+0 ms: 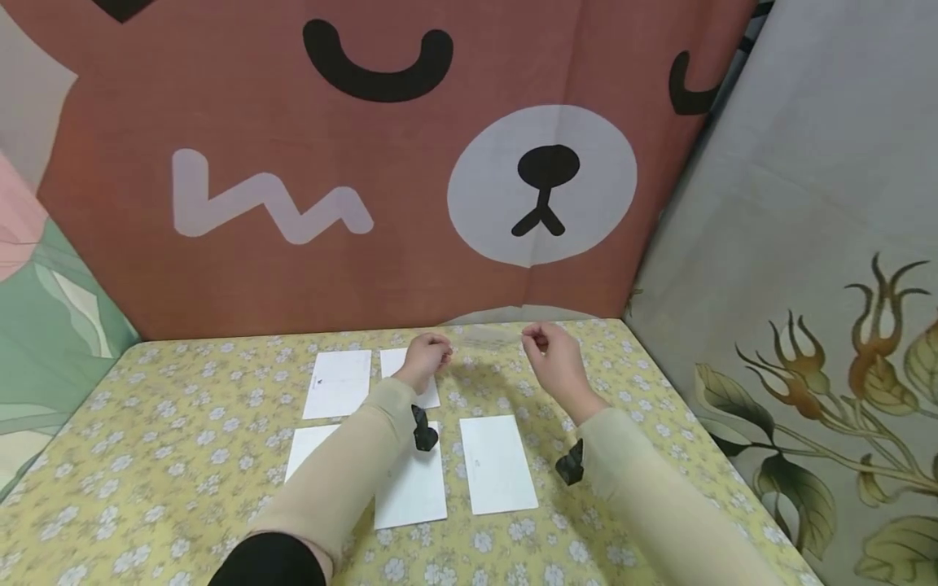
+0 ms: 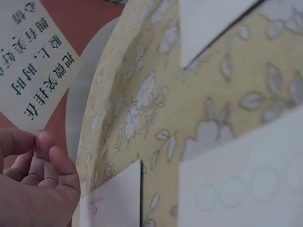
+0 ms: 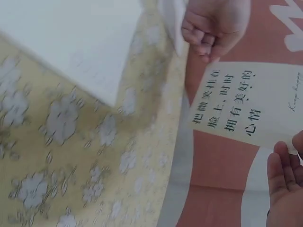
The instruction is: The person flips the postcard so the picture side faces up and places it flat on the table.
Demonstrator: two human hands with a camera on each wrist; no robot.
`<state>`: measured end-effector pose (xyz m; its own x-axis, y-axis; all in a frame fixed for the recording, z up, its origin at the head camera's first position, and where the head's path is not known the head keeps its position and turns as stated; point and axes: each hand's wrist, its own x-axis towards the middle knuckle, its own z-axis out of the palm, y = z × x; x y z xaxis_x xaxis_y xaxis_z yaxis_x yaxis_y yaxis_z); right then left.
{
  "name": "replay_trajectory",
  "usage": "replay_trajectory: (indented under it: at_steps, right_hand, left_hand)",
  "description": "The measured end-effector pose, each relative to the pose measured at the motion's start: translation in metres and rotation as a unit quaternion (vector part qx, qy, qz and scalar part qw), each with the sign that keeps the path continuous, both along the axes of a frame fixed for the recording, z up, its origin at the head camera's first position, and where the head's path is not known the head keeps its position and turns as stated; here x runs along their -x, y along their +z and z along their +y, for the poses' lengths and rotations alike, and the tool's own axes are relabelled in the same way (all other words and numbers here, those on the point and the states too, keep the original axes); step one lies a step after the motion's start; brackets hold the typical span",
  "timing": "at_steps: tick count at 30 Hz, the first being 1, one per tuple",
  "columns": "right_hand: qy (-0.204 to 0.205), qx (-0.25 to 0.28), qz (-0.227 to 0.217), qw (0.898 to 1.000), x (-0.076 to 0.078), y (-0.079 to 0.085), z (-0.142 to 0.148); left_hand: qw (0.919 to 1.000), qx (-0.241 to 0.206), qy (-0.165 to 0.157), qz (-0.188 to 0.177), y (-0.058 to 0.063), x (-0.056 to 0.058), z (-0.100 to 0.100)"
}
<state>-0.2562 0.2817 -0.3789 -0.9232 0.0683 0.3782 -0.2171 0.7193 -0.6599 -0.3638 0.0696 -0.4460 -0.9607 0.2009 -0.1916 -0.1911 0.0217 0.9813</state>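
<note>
A thin, see-through sheet point(image 1: 487, 337) printed with dark Chinese characters is stretched between my two hands above the far part of the table. My left hand point(image 1: 427, 360) pinches one corner of the sheet point(image 2: 40, 61) between thumb and fingertip. At the opposite end, my right hand point(image 1: 554, 364) pinches another corner; the right wrist view shows this sheet point(image 3: 241, 101) with a line of script near the right hand point(image 3: 289, 179). Below my left hand lies a white card point(image 1: 427, 397), partly hidden by it.
More white cards lie flat on the flowered yellow tablecloth point(image 1: 183, 456): one far left point(image 1: 337, 384), one at right point(image 1: 500, 465), others partly under the left forearm. A brown cloth with a bear's face point(image 1: 366, 268) hangs behind the table; a floral curtain point(image 1: 769, 244) hangs at right.
</note>
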Motion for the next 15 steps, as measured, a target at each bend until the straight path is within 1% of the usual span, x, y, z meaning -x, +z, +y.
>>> replay_trajectory:
  at_steps: [5, 7, 9, 12, 15]
  right_hand:
    - [-0.017, 0.022, -0.012, 1.0, 0.004, 0.004, 0.0]
    - [-0.035, 0.031, -0.017, 0.999, 0.008, 0.005, 0.0]
    - [-0.057, 0.052, -0.029, 0.997, 0.011, 0.005, 0.001]
    - [-0.084, 0.103, -0.055, 0.99, 0.017, 0.004, 0.004]
    - [-0.096, 0.165, -0.079, 0.978, 0.023, 0.002, 0.005]
  left_hand:
    - [0.9987, 0.038, -0.006, 0.034, 0.003, -0.006, -0.001]
    - [0.997, 0.059, -0.014, 0.048, 0.004, -0.008, -0.004]
    - [0.9947, 0.078, -0.025, 0.063, 0.004, -0.011, -0.006]
    - [0.9908, 0.098, -0.044, 0.082, 0.004, -0.016, -0.009]
    - [0.988, 0.104, -0.059, 0.098, 0.003, -0.022, -0.011]
